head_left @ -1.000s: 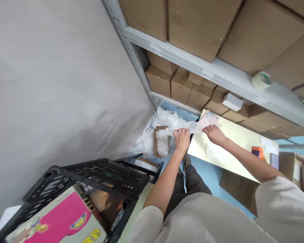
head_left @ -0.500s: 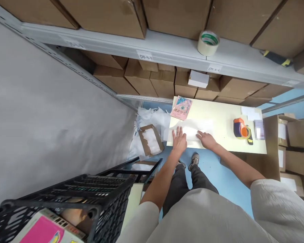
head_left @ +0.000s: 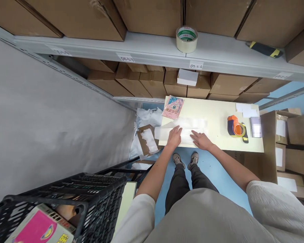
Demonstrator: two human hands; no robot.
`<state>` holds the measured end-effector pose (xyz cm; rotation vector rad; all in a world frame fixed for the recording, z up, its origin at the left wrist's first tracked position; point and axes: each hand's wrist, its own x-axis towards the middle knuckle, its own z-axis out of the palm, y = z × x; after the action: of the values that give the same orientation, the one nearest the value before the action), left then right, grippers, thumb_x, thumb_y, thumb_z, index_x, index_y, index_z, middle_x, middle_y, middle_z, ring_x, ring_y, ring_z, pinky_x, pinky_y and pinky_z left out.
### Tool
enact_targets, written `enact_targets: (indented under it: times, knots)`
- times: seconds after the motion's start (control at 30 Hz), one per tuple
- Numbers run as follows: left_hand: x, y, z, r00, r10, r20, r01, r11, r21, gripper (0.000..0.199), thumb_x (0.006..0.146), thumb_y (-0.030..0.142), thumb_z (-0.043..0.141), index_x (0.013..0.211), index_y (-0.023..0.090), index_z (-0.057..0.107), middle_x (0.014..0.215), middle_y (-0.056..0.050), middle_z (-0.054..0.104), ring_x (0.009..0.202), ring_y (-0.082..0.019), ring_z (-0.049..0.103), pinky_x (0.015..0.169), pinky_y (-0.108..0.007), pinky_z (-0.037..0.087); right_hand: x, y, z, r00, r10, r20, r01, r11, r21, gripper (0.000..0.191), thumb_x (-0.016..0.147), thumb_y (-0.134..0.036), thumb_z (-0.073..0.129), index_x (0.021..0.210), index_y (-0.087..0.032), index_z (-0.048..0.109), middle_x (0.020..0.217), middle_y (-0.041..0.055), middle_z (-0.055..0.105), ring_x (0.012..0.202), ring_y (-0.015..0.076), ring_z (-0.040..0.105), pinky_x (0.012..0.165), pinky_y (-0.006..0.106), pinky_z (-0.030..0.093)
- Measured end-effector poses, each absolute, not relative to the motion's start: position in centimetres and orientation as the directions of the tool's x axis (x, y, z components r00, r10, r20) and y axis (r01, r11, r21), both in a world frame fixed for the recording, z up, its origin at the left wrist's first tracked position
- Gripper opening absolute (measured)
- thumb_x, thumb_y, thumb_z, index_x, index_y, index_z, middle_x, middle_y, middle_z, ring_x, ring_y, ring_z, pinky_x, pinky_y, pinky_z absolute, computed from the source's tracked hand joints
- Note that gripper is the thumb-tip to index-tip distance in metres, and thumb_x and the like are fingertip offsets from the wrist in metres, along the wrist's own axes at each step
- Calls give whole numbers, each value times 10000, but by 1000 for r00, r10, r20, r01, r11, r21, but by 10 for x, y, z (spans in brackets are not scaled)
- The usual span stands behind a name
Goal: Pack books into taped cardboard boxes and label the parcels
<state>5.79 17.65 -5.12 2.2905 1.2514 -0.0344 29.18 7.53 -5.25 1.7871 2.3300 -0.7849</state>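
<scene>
A thin, whitish translucent sheet (head_left: 190,125) lies on the pale yellow table (head_left: 215,118), its left end reaching past the table's edge. My left hand (head_left: 174,136) presses on the left part of the sheet, fingers bent and close together. To its right my right hand (head_left: 200,139) rests on the sheet near the front edge, fingers spread. Just behind the sheet, at the table's back left, is a pink booklet (head_left: 173,107). Whether my left fingers pinch the sheet's edge is too small to tell.
An orange tape dispenser (head_left: 234,126) and a yellow-black cutter (head_left: 245,135) lie on the table's right, near white papers (head_left: 247,109). Shelves of cardboard boxes (head_left: 234,84) rise behind. A black crate (head_left: 103,202) stands at lower left, an open carton (head_left: 140,143) left of the table.
The view has shifted slightly. My left hand's fingers, spread flat on the sheet before, are now drawn closer together. The sheet's left end sticks out farther past the table edge.
</scene>
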Motion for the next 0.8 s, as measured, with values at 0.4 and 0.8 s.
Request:
enact_targets:
  times: [0.4, 0.8]
  knots:
    - [58, 189, -76, 400, 776, -488, 908, -263, 326, 1281, 851, 698, 763, 1806, 285, 16, 1848, -149, -215, 1712, -466, -150, 1306, -789, 13, 329, 88, -73, 221, 967, -125, 816, -253, -520, 485, 1014, -310, 489, 1454, -180, 648, 1530, 199, 600, 1395, 369, 555, 1150, 552, 476]
    - [48, 187, -80, 368, 783, -501, 919, -222, 327, 1406, 742, 768, 833, 1807, 253, 74, 1854, -198, -145, 1702, -493, -154, 1301, -797, 3, 346, 141, -85, 658, 598, -458, 399, -792, -462, 347, 765, -497, 762, 994, -265, 645, 1118, 93, 705, 1097, 345, 664, 1057, 615, 507]
